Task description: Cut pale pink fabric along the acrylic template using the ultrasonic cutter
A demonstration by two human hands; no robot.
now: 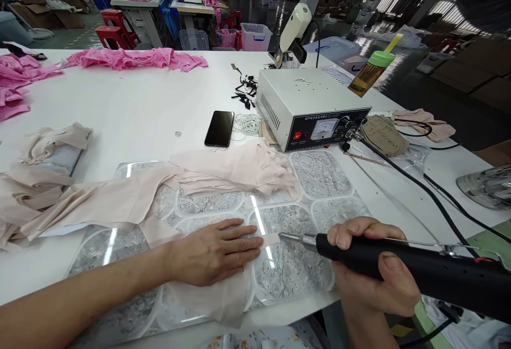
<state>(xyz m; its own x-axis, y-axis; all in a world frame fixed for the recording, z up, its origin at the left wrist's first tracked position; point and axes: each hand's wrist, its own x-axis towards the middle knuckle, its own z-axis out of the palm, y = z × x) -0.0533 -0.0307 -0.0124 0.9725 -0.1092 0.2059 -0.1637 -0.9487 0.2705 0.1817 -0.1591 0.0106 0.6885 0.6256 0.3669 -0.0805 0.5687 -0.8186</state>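
Observation:
My left hand (217, 253) lies flat, fingers stretched out, on a thin beige fabric piece (215, 301) over a grey marble-patterned mat (287, 280). A narrow pale strip (271, 239) sticks out past its fingertips. My right hand (375, 264) is wrapped round a black corded ultrasonic handpiece (399, 269), whose pointed metal tip is at the strip's right end; whether it touches cannot be told. Behind my left hand lies a stack of beige fabric pieces (239, 171), with more beige fabric (35, 189) heaped at the left.
A control box (315, 99) with a dial stands at the back right; a black cable runs from it. Nearby are a phone (219, 129), white cord (247, 125), a green-lidded drink bottle (371, 72) and a glass jar (487, 187). Pink fabric (136, 59) lies along the far edge.

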